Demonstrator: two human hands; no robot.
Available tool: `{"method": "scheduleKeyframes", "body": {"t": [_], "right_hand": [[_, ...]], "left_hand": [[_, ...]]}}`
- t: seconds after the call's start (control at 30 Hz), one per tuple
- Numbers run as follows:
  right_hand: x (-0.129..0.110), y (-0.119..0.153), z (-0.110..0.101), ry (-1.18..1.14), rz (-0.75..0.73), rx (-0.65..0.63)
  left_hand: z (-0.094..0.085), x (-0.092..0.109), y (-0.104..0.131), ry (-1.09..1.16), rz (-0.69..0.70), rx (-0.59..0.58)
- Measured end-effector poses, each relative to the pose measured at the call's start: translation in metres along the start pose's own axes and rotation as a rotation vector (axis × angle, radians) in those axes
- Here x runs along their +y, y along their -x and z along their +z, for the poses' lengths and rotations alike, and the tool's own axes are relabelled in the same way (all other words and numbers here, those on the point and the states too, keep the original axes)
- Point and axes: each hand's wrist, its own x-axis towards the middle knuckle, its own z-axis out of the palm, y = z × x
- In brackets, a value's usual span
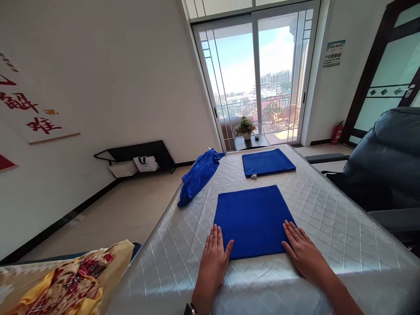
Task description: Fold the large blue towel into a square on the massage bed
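A flat blue cloth (pixel 254 223), roughly square, lies smooth on the silver quilted table cover (pixel 315 210) in front of me. My left hand (pixel 215 251) rests flat over its near left edge, fingers stretched forward and thumb out to the side. On the near right edge lies my right hand (pixel 298 245), also flat with its fingers extended. Neither hand grips anything. Farther off is a second blue cloth (pixel 269 162), laid flat with a small white label at its near edge. A crumpled blue cloth (pixel 201 175) drapes over the table's left edge.
A dark padded chair (pixel 387 153) stands close along the right side. At the lower left lies a patterned red and yellow fabric (pixel 72 280). Beyond the table, a potted plant (pixel 245 127) sits on a small dark stand before the sliding glass door (pixel 256 78).
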Motion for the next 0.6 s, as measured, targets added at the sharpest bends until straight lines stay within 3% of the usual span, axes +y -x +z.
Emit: {"method": "scheduleKeyframes", "body": {"t": [0.07, 0.17, 0.27, 0.37, 0.5, 0.6], "right_hand": [[0.001, 0.0, 0.002, 0.0, -0.001, 0.008], [0.004, -0.002, 0.006, 0.001, -0.022, 0.036], [0.004, -0.002, 0.006, 0.007, -0.035, 0.041], [0.001, -0.002, 0.002, -0.006, -0.015, 0.025], [-0.003, 0.0, -0.006, -0.027, -0.011, 0.012], [-0.004, 0.0, -0.007, -0.04, -0.01, 0.01]], "left_hand": [[-0.003, 0.038, -0.005, 0.013, 0.111, 0.015], [-0.005, 0.101, -0.009, 0.069, 0.413, -0.027], [-0.005, 0.132, -0.013, 0.114, 0.572, -0.086], [-0.006, 0.112, -0.015, 0.1, 0.462, -0.167], [-0.006, 0.034, -0.008, 0.014, 0.162, -0.21], [-0.002, -0.016, 0.005, -0.014, 0.06, -0.161]]}}
